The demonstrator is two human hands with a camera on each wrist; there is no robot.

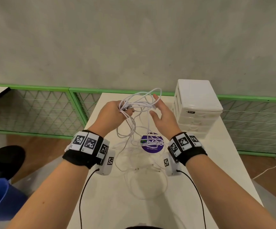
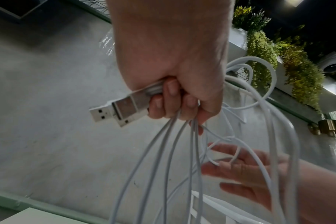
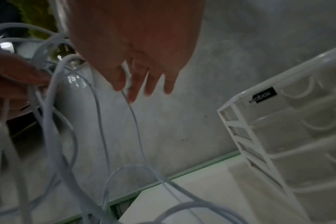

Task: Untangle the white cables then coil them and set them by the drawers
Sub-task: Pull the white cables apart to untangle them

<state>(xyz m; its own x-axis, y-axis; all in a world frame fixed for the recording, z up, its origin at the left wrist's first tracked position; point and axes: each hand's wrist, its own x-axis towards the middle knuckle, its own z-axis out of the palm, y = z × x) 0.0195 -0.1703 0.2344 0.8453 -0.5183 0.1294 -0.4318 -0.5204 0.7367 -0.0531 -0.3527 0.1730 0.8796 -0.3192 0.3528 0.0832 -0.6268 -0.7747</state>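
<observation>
Head view: the left hand (image 1: 112, 113) is clenched around a bundle of white cables (image 1: 134, 113) with two USB plugs (image 2: 117, 110) protruding; the right hand (image 1: 163, 116) is held spread, fingers among the loops. Slack strands trail onto the table (image 1: 200, 179), beside the drawers (image 1: 196, 109).

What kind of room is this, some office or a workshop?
Probably an office or shared indoor workspace, though I can't be sure. A white table stands against a bare concrete wall, with a small plastic drawer unit on it and green-framed mesh railing behind. Hanging plants look decorative.
</observation>
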